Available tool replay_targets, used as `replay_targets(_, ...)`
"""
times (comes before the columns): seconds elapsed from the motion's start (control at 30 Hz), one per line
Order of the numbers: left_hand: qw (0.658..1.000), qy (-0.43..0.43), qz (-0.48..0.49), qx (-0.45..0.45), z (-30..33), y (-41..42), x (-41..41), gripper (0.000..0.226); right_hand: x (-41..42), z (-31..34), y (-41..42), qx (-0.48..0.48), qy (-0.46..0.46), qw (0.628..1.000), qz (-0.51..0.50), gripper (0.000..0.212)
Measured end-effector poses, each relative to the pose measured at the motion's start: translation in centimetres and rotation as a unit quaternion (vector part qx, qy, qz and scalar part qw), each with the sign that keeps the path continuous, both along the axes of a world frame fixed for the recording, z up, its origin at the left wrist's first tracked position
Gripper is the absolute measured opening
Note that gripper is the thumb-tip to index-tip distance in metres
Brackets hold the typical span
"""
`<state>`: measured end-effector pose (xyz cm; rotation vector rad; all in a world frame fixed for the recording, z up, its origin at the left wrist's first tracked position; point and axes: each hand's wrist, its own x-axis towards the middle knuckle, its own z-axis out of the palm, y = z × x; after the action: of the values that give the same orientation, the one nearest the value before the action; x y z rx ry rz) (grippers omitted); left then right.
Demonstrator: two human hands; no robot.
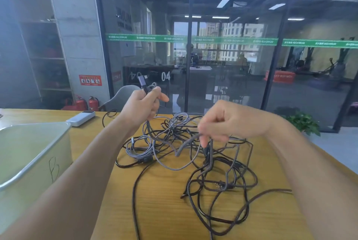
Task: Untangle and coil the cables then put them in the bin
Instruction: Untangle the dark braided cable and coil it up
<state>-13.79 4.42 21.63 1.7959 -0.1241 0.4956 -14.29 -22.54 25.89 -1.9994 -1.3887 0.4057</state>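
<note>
Tangled cables [193,154] sprawl mid-bench [166,210]; the left hand [143,104] grips a grey cable's plug end [142,81] aloft, the right hand [228,121] pinches a strand; the bin [29,160] sits at the left edge.

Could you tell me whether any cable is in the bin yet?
None visible: the bin interior shows bare, and the cables lie tangled on the table.

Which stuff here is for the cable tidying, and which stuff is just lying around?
For the job: the tangled cables, the bin, the left hand gripping a grey cable's plug end, the right hand pinching a cable.

Just lying about: the white remote, the potted plant, the fire extinguishers.
</note>
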Motion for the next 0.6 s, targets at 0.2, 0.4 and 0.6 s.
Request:
replay_targets(0.2,0.995,-0.014,-0.074,-0.07,1.4,-0.3,-0.6,0.04,-0.8,-1.8,1.5,-0.221,-0.163,0.961,0.023,0.032)
replay_targets(0.4,0.95,0.041,-0.276,-0.142,2.6,-1.4,-2.6,0.039,5.3,-5.1,0.8,-0.344,-0.306,0.867,-0.191,0.041)
replay_targets(0.6,0.935,0.156,-0.319,0.003,-0.3,-3.8,-3.1,0.035,8.9,-3.3,0.5,-0.273,-0.383,0.823,-0.317,0.043)
